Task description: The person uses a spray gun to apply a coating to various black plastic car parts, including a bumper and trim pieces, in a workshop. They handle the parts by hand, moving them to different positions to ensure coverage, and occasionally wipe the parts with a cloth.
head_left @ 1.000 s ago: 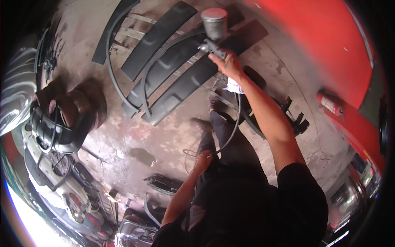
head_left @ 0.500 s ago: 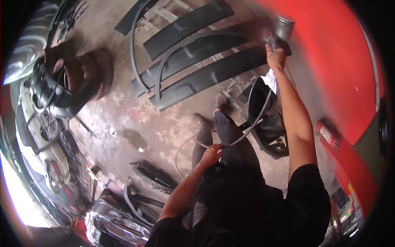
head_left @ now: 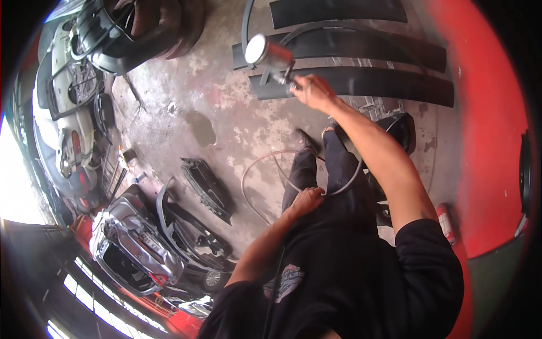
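- Two-handed, gripping a spray gun (head_left: 274, 56) in the right hand (head_left: 316, 93), clamping the fingers around its handle.
- Holding the gun over the left part of the nearest dark panel (head_left: 389, 86), apparently above without touching, with the metal cup tipping left and its pale lid facing outward.
- Closing the fingers of the left hand (head_left: 306, 202) around a thin hose (head_left: 346, 188), well apart from the nearest dark panel, on its near side, in front of the thighs.
- Facing a middle panel (head_left: 389, 51) just beyond the nearest dark panel, and a far panel (head_left: 339, 12) beyond both.
- Having a large red surface (head_left: 488, 113) to the right of the nearest dark panel, and a black curved part (head_left: 403, 133) on its near side, toward the right.
- Judging progress: apparently being mid-work, occupying both hands with gun and hose.
- Seeing no clear border between treated and untreated areas on any panel, and no distinct mist, so leaving the share done and the share left impossible to tell.
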A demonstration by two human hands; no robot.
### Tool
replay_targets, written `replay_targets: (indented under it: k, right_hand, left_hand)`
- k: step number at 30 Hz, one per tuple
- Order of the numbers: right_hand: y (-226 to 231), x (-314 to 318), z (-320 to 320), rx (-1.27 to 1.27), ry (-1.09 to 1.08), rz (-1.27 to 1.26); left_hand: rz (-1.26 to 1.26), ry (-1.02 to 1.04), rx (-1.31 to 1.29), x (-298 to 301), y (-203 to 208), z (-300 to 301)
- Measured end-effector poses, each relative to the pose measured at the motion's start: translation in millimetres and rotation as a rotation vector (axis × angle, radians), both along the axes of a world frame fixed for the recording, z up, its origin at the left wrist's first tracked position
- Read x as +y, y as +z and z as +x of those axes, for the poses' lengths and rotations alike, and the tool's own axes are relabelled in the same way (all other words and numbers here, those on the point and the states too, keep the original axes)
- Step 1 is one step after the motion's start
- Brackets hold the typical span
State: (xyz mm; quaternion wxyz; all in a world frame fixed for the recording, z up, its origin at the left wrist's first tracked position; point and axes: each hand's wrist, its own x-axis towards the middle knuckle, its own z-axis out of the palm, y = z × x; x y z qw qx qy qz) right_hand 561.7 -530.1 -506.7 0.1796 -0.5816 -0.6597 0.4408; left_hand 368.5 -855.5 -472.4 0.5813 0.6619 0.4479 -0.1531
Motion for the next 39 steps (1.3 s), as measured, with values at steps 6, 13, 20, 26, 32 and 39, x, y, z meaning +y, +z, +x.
replay_targets:
  k: [6, 13, 20, 26, 32, 39]
  right_hand:
    - [21.2, -40.6, -38.4, 0.090, 0.353, -0.222]
    - [10.8, 17.6, -28.3, 0.127, -0.177, -0.188]
    - [3.4, 62.7, 124.7, -0.166, -0.771, -0.020]
    - [-40.6, -38.5, 306.0, -0.357, -1.129, 0.055]
    - [-15.4, -140.0, 366.2, -0.797, -1.490, -0.122]
    - [-16.8, -128.3, 319.5, -0.632, -1.388, 0.071]
  left_hand:
    - [-0.102, 0.010, 0.058, -25.0, 0.7, -7.6]
    - [-0.112, 0.012, 0.121, 1.6, 27.8, -11.0]
    - [0.014, 0.101, 0.002, 16.8, 21.6, -18.9]
    - [0.052, 0.048, -0.246, 41.9, 24.3, 6.7]
    - [0.011, 0.061, -0.329, 43.3, 22.5, 10.2]
    - [0.041, 0.049, -0.282, 37.3, 19.8, -2.3]
